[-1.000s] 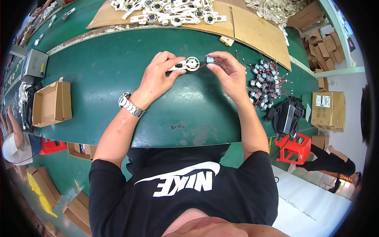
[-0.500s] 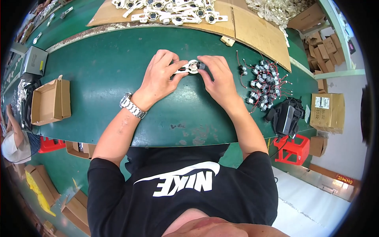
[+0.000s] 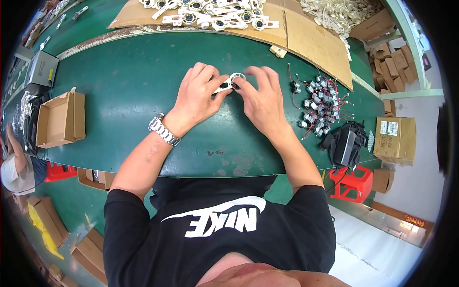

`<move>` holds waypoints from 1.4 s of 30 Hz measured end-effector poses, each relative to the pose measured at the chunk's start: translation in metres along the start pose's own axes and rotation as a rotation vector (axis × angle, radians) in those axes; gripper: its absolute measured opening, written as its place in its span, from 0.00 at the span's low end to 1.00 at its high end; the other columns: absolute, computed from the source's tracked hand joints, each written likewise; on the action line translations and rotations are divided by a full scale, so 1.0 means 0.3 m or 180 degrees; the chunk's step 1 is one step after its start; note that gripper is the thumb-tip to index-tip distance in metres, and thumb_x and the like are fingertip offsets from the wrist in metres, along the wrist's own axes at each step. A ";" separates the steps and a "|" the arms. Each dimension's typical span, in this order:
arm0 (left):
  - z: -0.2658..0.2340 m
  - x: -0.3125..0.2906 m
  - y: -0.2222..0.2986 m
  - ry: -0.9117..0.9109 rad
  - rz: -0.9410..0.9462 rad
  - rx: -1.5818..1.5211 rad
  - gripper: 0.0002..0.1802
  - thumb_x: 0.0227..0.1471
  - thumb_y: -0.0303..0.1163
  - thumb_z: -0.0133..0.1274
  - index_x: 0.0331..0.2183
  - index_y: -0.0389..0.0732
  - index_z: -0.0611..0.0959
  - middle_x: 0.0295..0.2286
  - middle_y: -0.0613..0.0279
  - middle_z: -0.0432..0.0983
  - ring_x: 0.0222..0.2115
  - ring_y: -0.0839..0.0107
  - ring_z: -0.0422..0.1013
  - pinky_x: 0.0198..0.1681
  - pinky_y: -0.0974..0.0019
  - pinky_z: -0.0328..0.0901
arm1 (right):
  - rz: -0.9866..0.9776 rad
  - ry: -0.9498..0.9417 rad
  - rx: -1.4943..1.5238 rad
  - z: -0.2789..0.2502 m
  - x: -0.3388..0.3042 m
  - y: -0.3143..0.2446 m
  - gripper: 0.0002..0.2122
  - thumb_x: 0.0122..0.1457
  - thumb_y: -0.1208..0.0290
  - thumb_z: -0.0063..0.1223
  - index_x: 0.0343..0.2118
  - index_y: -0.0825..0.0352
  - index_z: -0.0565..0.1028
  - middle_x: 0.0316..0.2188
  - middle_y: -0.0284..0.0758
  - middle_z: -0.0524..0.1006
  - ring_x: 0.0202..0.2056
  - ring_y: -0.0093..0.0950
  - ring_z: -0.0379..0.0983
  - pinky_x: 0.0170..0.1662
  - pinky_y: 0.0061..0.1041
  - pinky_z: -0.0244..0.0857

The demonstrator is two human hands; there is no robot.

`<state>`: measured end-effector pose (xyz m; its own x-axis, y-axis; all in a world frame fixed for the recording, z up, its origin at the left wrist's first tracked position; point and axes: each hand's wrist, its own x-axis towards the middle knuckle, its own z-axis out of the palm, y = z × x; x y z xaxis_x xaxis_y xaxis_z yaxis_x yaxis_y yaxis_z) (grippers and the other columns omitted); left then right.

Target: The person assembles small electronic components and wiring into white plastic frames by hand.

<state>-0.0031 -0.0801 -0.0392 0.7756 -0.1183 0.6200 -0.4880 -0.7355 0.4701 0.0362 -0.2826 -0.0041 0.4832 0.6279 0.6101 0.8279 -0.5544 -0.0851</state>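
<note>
My left hand (image 3: 198, 95), with a metal watch at the wrist, is closed in a pinch on the narrow end of a white plastic housing (image 3: 223, 87). The housing is held just above the green bench and has a round ring at its right end. My right hand (image 3: 263, 98) is at that ring, its thumb pressed on a small dark motor (image 3: 235, 86) inside it. The right forefinger is curled over the ring and blurred by motion. Most of the motor is hidden by the thumb. On the right, several small motors (image 3: 319, 103) with red wires lie in a pile.
White housings with dark round centres (image 3: 220, 21) lie on a cardboard sheet (image 3: 311, 43) at the far side. An open cardboard box (image 3: 60, 122) stands at the left. A black device with straps (image 3: 348, 143) lies right of the motors. A red stool (image 3: 351, 184) stands below.
My right hand has shifted slightly left and its thumb now presses at the ring. The motor, held at the ring's right side before, now sits within it. The left hand keeps its hold.
</note>
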 end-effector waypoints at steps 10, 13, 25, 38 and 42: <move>-0.002 0.003 0.004 -0.0022 0.0104 -0.0137 0.20 0.40 0.25 0.72 0.39 0.38 0.88 0.32 0.60 0.75 0.35 0.59 0.71 0.40 0.58 0.69 | 0.0240 -0.0163 0.0715 0.017 -0.012 0.026 0.16 0.50 0.84 0.64 0.43 0.65 0.79 0.38 0.36 0.76 0.41 0.39 0.72 0.44 0.37 0.70; -0.002 0.002 0.004 -0.0033 0.0124 -0.0203 0.19 0.40 0.25 0.72 0.39 0.37 0.88 0.32 0.59 0.75 0.36 0.58 0.71 0.40 0.57 0.69 | 0.0305 -0.0109 0.0678 0.028 -0.030 0.044 0.16 0.50 0.84 0.65 0.43 0.64 0.79 0.39 0.36 0.76 0.41 0.38 0.72 0.42 0.37 0.71; -0.008 0.009 0.004 -0.0084 0.0441 -0.0291 0.17 0.45 0.26 0.68 0.41 0.38 0.86 0.33 0.60 0.73 0.37 0.59 0.71 0.41 0.56 0.67 | 0.2442 -0.0811 0.3801 0.046 -0.063 0.089 0.19 0.60 0.77 0.68 0.54 0.67 0.78 0.39 0.30 0.78 0.35 0.16 0.74 0.35 0.18 0.71; 0.014 0.002 0.028 -0.0176 0.0632 -0.0275 0.20 0.44 0.27 0.68 0.42 0.36 0.86 0.32 0.60 0.72 0.35 0.58 0.69 0.38 0.56 0.67 | 0.3081 -0.1084 0.3258 0.042 -0.064 0.083 0.14 0.58 0.79 0.68 0.48 0.69 0.84 0.34 0.29 0.84 0.30 0.17 0.74 0.36 0.19 0.71; 0.025 0.006 0.024 -0.0166 0.0640 -0.0282 0.19 0.44 0.26 0.68 0.42 0.36 0.86 0.32 0.59 0.72 0.35 0.58 0.69 0.38 0.57 0.67 | 0.2789 -0.0824 0.2758 0.093 -0.097 0.086 0.12 0.59 0.75 0.68 0.46 0.68 0.85 0.32 0.30 0.84 0.29 0.17 0.73 0.35 0.21 0.70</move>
<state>-0.0022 -0.0908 -0.0394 0.6777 -0.2926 0.6746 -0.6663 -0.6324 0.3950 0.0515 -0.3000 -0.0459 0.9242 0.3741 -0.0764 0.0689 -0.3601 -0.9304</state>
